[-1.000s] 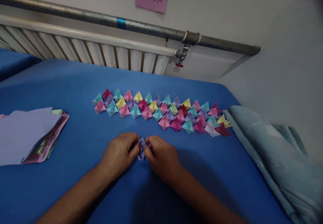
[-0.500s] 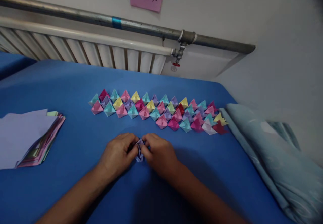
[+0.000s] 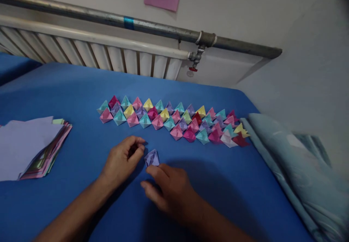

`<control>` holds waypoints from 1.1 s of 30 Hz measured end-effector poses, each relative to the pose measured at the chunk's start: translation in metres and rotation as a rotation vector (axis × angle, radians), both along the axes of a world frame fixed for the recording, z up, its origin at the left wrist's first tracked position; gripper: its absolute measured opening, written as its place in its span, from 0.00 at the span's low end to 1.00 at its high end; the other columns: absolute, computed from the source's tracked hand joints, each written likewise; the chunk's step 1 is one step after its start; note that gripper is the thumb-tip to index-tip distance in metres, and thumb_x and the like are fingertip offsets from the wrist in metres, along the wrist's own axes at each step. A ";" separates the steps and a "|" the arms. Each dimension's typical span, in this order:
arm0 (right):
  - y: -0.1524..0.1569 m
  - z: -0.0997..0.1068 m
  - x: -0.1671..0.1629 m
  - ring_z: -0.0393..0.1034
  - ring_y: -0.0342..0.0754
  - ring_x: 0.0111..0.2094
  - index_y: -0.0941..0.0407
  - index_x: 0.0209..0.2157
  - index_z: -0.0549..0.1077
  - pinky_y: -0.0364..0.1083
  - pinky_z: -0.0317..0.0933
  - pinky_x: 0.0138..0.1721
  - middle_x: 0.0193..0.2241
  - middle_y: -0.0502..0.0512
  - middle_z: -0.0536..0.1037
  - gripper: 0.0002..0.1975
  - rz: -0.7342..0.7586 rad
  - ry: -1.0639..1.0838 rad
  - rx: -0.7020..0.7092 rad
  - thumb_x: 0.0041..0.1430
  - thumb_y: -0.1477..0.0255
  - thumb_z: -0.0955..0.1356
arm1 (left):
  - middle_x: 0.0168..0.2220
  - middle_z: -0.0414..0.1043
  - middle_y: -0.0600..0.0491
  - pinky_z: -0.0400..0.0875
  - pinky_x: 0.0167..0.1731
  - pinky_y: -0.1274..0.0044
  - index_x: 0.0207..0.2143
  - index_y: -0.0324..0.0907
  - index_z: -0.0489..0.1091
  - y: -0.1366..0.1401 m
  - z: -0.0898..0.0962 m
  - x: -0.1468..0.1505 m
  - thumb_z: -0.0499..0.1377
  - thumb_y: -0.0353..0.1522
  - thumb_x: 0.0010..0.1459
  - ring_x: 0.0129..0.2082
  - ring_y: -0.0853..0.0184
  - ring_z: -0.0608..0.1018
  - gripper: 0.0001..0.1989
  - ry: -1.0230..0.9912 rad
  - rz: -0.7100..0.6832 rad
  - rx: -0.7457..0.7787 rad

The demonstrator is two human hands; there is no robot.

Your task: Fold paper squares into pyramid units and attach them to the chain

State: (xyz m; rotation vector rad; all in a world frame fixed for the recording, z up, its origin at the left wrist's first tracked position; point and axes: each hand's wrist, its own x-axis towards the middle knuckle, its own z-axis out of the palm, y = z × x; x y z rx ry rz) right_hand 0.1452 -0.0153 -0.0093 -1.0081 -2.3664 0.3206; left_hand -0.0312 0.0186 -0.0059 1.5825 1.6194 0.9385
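Note:
A small purple folded paper boat [image 3: 152, 158] lies on the blue surface between my hands. My left hand [image 3: 124, 159] is just to its left, fingers curved and thumb apart from the forefinger, with nothing in it. Against the boat's near side are the fingertips of my right hand [image 3: 170, 187], its thumb spread away below. Beyond the hands stand rows of folded paper boats [image 3: 157, 122] in pink, turquoise, yellow, purple and red, packed close together and slanting down to the right.
A stack of coloured paper sheets [image 3: 25, 147], purple on top, lies at the left. Folded pale-green cloth [image 3: 297, 169] covers the right side. Behind the blue surface [image 3: 81, 85] are a white radiator [image 3: 117, 58], a metal pipe [image 3: 160, 29] and a red-handled valve [image 3: 193, 69].
Both hands have let go of the purple paper boat and moved apart. My left hand went left; my right hand drew down and opened. The boat now sits turned and more exposed.

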 end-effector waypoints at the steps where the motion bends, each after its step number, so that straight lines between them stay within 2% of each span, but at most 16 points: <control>1: 0.000 -0.001 -0.002 0.67 0.44 0.24 0.57 0.42 0.68 0.42 0.56 0.26 0.26 0.51 0.74 0.08 -0.015 -0.019 0.024 0.62 0.70 0.64 | 0.28 0.74 0.54 0.68 0.26 0.77 0.38 0.42 0.72 0.000 0.000 0.000 0.54 0.38 0.56 0.26 0.69 0.74 0.13 0.007 -0.003 -0.004; 8: 0.010 -0.004 -0.002 0.66 0.42 0.23 0.56 0.31 0.69 0.41 0.55 0.25 0.24 0.50 0.73 0.06 -0.003 -0.079 0.072 0.61 0.76 0.62 | 0.28 0.74 0.55 0.69 0.27 0.77 0.37 0.42 0.72 0.001 0.001 0.001 0.54 0.38 0.55 0.25 0.69 0.74 0.12 0.014 0.005 0.006; 13: 0.013 -0.002 0.005 0.67 0.42 0.23 0.56 0.35 0.69 0.41 0.54 0.24 0.25 0.50 0.74 0.06 -0.015 -0.127 0.067 0.58 0.78 0.62 | 0.27 0.74 0.55 0.69 0.27 0.76 0.36 0.42 0.72 0.001 0.001 0.000 0.54 0.39 0.54 0.25 0.69 0.73 0.13 0.022 0.020 -0.002; 18: 0.014 -0.001 0.003 0.68 0.43 0.23 0.56 0.41 0.69 0.41 0.55 0.24 0.27 0.50 0.75 0.08 0.044 -0.096 0.072 0.59 0.72 0.64 | 0.29 0.75 0.54 0.69 0.29 0.76 0.37 0.42 0.72 0.001 -0.003 -0.001 0.54 0.39 0.55 0.27 0.68 0.74 0.13 0.014 0.017 0.011; 22: 0.016 -0.002 -0.004 0.68 0.43 0.23 0.56 0.35 0.70 0.41 0.54 0.23 0.26 0.50 0.75 0.06 0.018 -0.134 0.079 0.61 0.68 0.64 | 0.31 0.76 0.54 0.70 0.31 0.75 0.37 0.43 0.73 0.001 -0.006 -0.002 0.54 0.39 0.55 0.28 0.68 0.75 0.12 0.015 0.013 0.023; 26: 0.017 -0.004 -0.008 0.68 0.42 0.23 0.55 0.30 0.69 0.41 0.53 0.23 0.26 0.50 0.75 0.04 -0.008 -0.184 0.071 0.59 0.73 0.64 | 0.31 0.76 0.54 0.70 0.31 0.75 0.37 0.43 0.73 0.002 -0.008 -0.002 0.54 0.38 0.56 0.28 0.68 0.75 0.12 0.021 0.016 0.028; 29: 0.017 -0.003 -0.007 0.68 0.42 0.22 0.55 0.30 0.69 0.41 0.53 0.23 0.26 0.50 0.75 0.03 -0.011 -0.195 0.054 0.57 0.75 0.64 | 0.31 0.76 0.54 0.70 0.30 0.76 0.38 0.43 0.72 0.002 -0.008 -0.002 0.54 0.38 0.56 0.29 0.68 0.75 0.12 0.017 0.015 0.033; 33: 0.016 -0.001 -0.008 0.71 0.43 0.26 0.55 0.34 0.70 0.40 0.54 0.24 0.27 0.50 0.76 0.03 -0.007 -0.174 -0.022 0.58 0.72 0.65 | 0.32 0.76 0.54 0.70 0.30 0.75 0.37 0.43 0.73 0.001 -0.007 -0.002 0.54 0.38 0.56 0.29 0.68 0.76 0.12 0.008 0.008 0.034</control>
